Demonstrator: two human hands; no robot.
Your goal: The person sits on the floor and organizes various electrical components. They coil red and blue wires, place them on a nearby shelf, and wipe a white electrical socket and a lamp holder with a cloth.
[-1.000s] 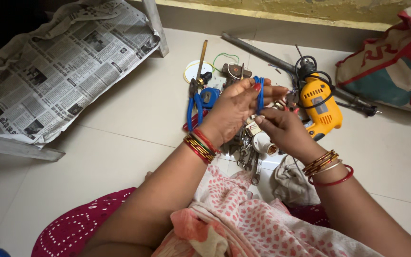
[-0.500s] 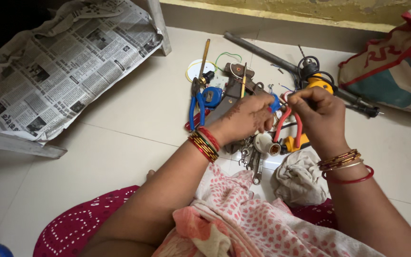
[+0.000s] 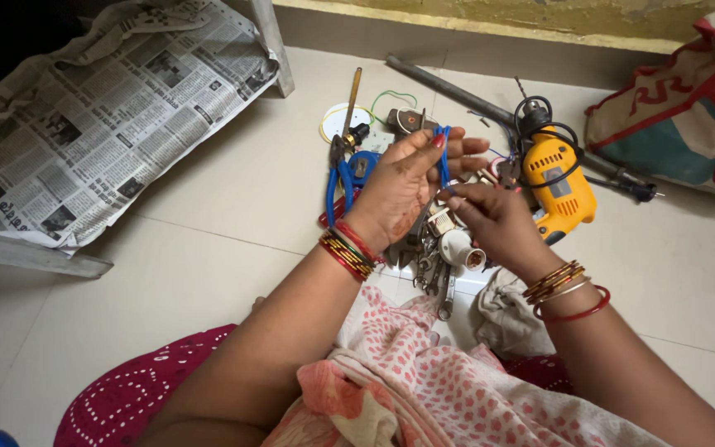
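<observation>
At centre frame, above the tool pile, the left hand (image 3: 403, 186) pinches a looped blue wire (image 3: 443, 157) while the right hand (image 3: 490, 219) grips its lower end; it looks light, springy, best held near the ends.

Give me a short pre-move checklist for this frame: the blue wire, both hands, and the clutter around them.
1. Blue wire held in left hand: ok, it loops over the fingers.
2. Right hand on the wire's lower end: ok, fingertips pinch near it.
3. Wire's bare tip condition: cannot tell, too small.
4. Yellow drill apart from both hands: ok, lying to the right.
5. Blue-handled pliers within reach: ok, just left of the left hand.
6. Floor under the hands uncluttered: not ok, spanners and a white lamp holder lie there.
</observation>
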